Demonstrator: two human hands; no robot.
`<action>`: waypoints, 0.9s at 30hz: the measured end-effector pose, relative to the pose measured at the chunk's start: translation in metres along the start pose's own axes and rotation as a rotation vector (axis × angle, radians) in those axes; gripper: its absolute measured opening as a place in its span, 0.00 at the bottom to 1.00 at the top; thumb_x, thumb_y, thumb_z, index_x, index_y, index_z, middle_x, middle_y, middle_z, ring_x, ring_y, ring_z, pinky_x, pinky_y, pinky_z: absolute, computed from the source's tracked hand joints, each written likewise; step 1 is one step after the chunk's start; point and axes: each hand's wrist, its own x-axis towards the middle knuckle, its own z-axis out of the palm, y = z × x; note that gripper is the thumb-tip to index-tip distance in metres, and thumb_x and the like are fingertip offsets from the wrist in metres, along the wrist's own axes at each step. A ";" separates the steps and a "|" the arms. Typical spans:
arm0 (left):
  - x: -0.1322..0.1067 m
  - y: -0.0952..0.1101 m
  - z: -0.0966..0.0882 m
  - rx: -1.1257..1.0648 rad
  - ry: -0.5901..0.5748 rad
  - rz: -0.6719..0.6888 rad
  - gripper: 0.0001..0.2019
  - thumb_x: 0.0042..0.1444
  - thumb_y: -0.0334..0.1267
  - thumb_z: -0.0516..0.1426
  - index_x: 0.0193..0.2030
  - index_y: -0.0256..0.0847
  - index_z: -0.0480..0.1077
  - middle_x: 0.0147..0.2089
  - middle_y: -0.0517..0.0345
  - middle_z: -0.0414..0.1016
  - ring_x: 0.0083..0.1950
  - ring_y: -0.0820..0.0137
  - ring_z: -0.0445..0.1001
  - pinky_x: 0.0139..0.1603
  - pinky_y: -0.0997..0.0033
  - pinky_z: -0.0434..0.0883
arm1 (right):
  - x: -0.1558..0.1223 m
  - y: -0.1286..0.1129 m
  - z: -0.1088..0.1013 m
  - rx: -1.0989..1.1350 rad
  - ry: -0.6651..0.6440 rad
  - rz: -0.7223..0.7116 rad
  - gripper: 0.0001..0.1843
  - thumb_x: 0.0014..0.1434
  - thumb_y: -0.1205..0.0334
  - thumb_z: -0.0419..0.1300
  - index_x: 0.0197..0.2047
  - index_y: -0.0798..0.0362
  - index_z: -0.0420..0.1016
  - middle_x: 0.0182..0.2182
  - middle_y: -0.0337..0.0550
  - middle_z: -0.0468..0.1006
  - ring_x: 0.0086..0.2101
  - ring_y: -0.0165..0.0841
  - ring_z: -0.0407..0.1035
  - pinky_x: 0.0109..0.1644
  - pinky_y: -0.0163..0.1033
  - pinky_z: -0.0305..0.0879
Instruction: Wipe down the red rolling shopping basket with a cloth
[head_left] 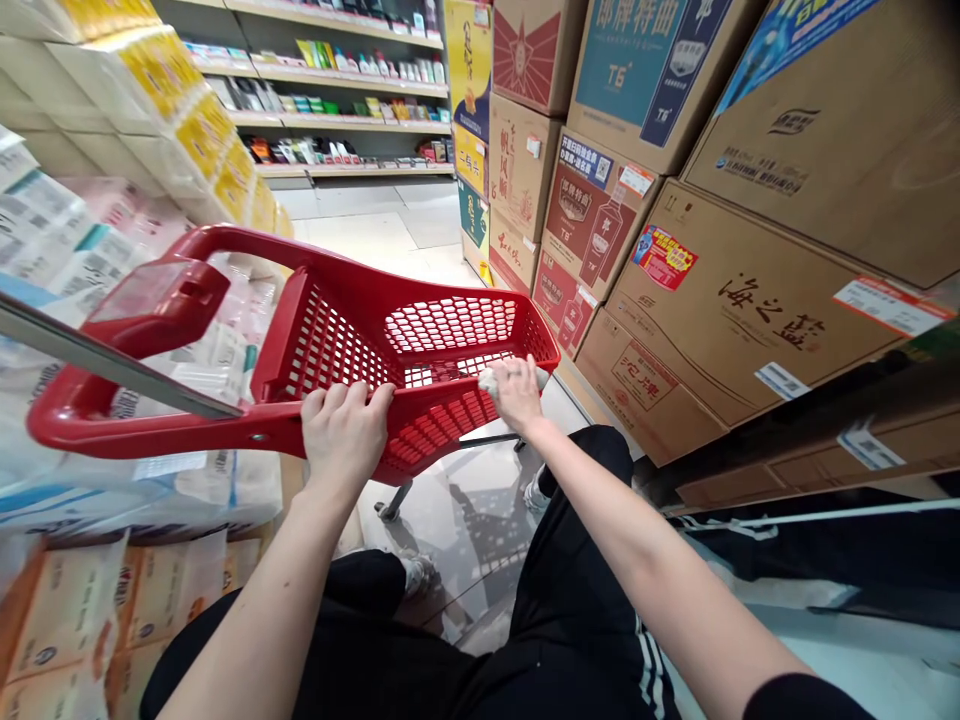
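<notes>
A red plastic shopping cart (450, 395) with perforated basket walls stands crosswise in front of me, its handle end to the left. My left hand (345, 428) is closed over the near rim at about the middle of the cart's length. Farther right, my right hand (517, 392) is closed round a crumpled whitish cloth (489, 381) and rests on the same rim near the cart's narrow end. Part of the cloth is covered by the fingers. No goods show inside the basket, though its bottom is partly hidden by the near wall.
Stacked cardboard cartons (750, 310) line the right side. Plastic-wrapped packs (67, 240) and yellow-and-white packages (172, 100) are piled on the left. Shelves of small goods (337, 95) stand at the back, beyond pale floor tiles (375, 232). A grey metal bar (112, 360) crosses before the handle.
</notes>
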 end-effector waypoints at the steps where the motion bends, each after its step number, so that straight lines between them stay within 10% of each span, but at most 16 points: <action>1: 0.001 0.000 0.000 -0.005 -0.005 0.004 0.16 0.60 0.35 0.45 0.46 0.43 0.72 0.37 0.46 0.70 0.42 0.59 0.63 0.47 0.56 0.54 | 0.001 -0.014 0.001 0.027 -0.007 -0.036 0.23 0.61 0.57 0.53 0.58 0.55 0.62 0.50 0.52 0.66 0.53 0.43 0.55 0.66 0.60 0.33; 7: 0.000 0.004 -0.002 -0.020 -0.012 0.007 0.17 0.60 0.35 0.45 0.49 0.44 0.71 0.38 0.47 0.70 0.43 0.58 0.64 0.46 0.56 0.53 | 0.000 -0.060 0.002 0.120 0.015 -0.141 0.28 0.62 0.62 0.50 0.64 0.52 0.55 0.55 0.48 0.65 0.56 0.39 0.54 0.68 0.54 0.35; 17: -0.001 0.009 0.000 -0.049 0.000 0.002 0.18 0.61 0.41 0.46 0.53 0.42 0.69 0.41 0.45 0.71 0.45 0.57 0.64 0.50 0.55 0.54 | -0.006 0.054 -0.007 0.219 0.067 0.015 0.26 0.60 0.63 0.51 0.61 0.54 0.61 0.58 0.48 0.64 0.60 0.38 0.51 0.69 0.51 0.34; 23: 0.010 0.020 -0.002 -0.054 0.012 0.014 0.18 0.62 0.42 0.46 0.54 0.42 0.68 0.43 0.48 0.72 0.46 0.59 0.65 0.54 0.54 0.52 | -0.010 0.036 -0.003 0.525 0.290 0.268 0.18 0.63 0.61 0.46 0.53 0.53 0.67 0.51 0.46 0.72 0.56 0.35 0.60 0.63 0.45 0.49; 27: 0.009 0.019 0.000 -0.049 -0.002 0.013 0.18 0.62 0.42 0.46 0.55 0.42 0.67 0.40 0.47 0.72 0.44 0.59 0.65 0.52 0.54 0.53 | -0.031 0.034 0.009 0.679 0.451 0.716 0.18 0.64 0.55 0.43 0.51 0.54 0.63 0.46 0.50 0.73 0.46 0.35 0.68 0.52 0.41 0.61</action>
